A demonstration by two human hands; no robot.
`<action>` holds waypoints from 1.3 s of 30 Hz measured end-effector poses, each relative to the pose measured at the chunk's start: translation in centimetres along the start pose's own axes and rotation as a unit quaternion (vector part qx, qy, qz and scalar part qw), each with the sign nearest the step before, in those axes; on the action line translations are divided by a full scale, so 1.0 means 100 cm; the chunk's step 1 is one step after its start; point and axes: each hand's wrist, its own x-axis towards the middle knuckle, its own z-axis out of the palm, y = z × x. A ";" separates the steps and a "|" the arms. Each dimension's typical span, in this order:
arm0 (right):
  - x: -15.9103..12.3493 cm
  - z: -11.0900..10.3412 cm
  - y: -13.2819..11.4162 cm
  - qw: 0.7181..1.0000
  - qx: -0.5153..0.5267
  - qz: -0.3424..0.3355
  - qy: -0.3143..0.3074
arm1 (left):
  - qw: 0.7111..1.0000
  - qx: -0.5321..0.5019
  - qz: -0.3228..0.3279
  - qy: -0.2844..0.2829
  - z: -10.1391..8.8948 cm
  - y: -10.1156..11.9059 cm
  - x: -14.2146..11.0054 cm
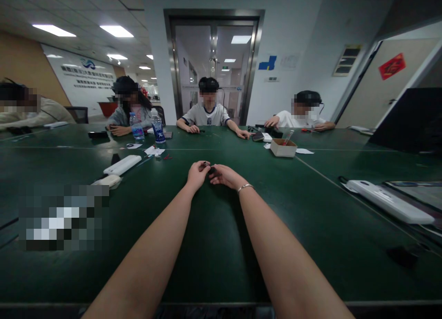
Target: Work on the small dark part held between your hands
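Over the middle of the green table (221, 245), my two hands meet at a small dark object (212, 170), too small to identify. My left hand (196, 175) is closed, pinching its left side between thumb and fingers. From the other side my right hand (225, 175) closes on it with curled fingers, and a silver bracelet (246, 187) circles that wrist. Whether it is one piece or two cannot be made out, since the fingers cover part of it.
White power strips (122, 165) lie at left, and a long white device (388, 200) at right. Beyond my hands are a small box (283, 147), paper scraps (154, 151) and two bottles (158, 127). Several people wearing headgear sit across the table, their hands on or near it.
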 end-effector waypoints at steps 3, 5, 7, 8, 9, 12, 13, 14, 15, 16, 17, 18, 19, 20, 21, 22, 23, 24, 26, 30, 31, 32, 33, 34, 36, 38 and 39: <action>-0.001 -0.008 0.007 0.997 0.065 -0.042 -0.011 | 0.999 -0.035 -0.010 -0.015 -0.002 0.002 -0.001; -0.002 -0.012 0.010 0.995 0.083 -0.060 -0.017 | 0.997 -0.069 -0.016 -0.041 -0.002 0.004 -0.003; -0.003 -0.014 0.011 0.993 0.096 -0.068 -0.010 | 0.994 -0.096 -0.019 -0.057 -0.002 0.006 -0.006; -0.003 -0.014 0.012 0.992 0.102 -0.071 -0.005 | 0.992 -0.105 -0.021 -0.062 -0.002 0.006 -0.007; -0.003 -0.013 0.012 0.992 0.106 -0.072 0.000 | 0.991 -0.111 -0.023 -0.065 -0.002 0.007 -0.008; -0.001 -0.013 0.012 0.991 0.113 -0.077 0.013 | 0.991 -0.113 -0.033 -0.067 -0.001 0.008 -0.009; 0.000 -0.014 0.013 0.990 0.116 -0.082 0.019 | 0.991 -0.110 -0.036 -0.068 -0.001 0.008 -0.009; 0.000 -0.015 0.013 0.988 0.119 -0.090 0.024 | 0.991 -0.107 -0.039 -0.066 -0.001 0.008 -0.009; 0.000 -0.016 0.013 0.987 0.121 -0.098 0.029 | 0.992 -0.104 -0.042 -0.064 -0.001 0.007 -0.009; 0.000 -0.017 0.013 0.986 0.122 -0.106 0.033 | 0.992 -0.100 -0.045 -0.063 0.000 0.007 -0.008; 0.000 -0.018 0.013 0.986 0.122 -0.112 0.036 | 0.992 -0.096 -0.048 -0.063 0.000 0.007 -0.008; -0.001 -0.019 0.013 0.985 0.123 -0.117 0.039 | 0.992 -0.093 -0.051 -0.063 0.000 0.006 -0.008; -0.001 -0.019 0.013 0.984 0.124 -0.120 0.041 | 0.992 -0.091 -0.055 -0.062 0.000 0.006 -0.008; -0.001 -0.020 0.013 0.984 0.126 -0.122 0.043 | 0.992 -0.090 -0.061 -0.062 0.000 0.006 -0.008; -0.001 -0.020 0.013 0.983 0.127 -0.124 0.043 | 0.992 -0.090 -0.068 -0.060 0.000 0.006 -0.008; -0.001 -0.020 0.013 0.983 0.128 -0.125 0.045 | 0.991 -0.092 -0.076 -0.058 0.000 0.007 -0.008; -0.001 -0.020 0.013 0.983 0.127 -0.125 0.047 | 0.990 -0.096 -0.086 -0.057 0.000 0.007 -0.008; -0.001 -0.020 0.013 0.983 0.126 -0.126 0.048 | 0.989 -0.100 -0.095 -0.056 0.000 0.008 -0.008; -0.001 -0.020 0.013 0.983 0.125 -0.129 0.049 | 0.986 -0.109 -0.112 -0.057 0.000 0.010 -0.008; -0.001 -0.020 0.013 0.981 0.135 -0.130 0.042 | 0.984 -0.111 -0.127 -0.053 0.001 0.014 -0.008; -0.001 -0.020 0.013 0.981 0.140 -0.128 0.045 | 0.984 -0.109 -0.128 -0.052 0.001 0.014 -0.008; -0.002 -0.019 0.013 0.980 0.146 -0.125 0.048 | 0.985 -0.105 -0.128 -0.051 0.001 0.014 -0.008; -0.002 -0.019 0.013 0.980 0.151 -0.122 0.052 | 0.985 -0.101 -0.127 -0.050 0.001 0.015 -0.008; -0.002 -0.019 0.013 0.979 0.155 -0.120 0.054 | 0.986 -0.097 -0.126 -0.048 0.000 0.014 -0.008; -0.003 -0.018 0.012 0.979 0.157 -0.120 0.052 | 0.988 -0.087 -0.124 -0.041 0.000 0.013 -0.007; -0.003 -0.017 0.013 0.980 0.152 -0.121 0.050 | 0.989 -0.076 -0.124 -0.033 0.000 0.012 -0.006; -0.003 -0.018 0.013 0.980 0.147 -0.121 0.052 | 0.989 -0.072 -0.125 -0.030 0.000 0.011 -0.006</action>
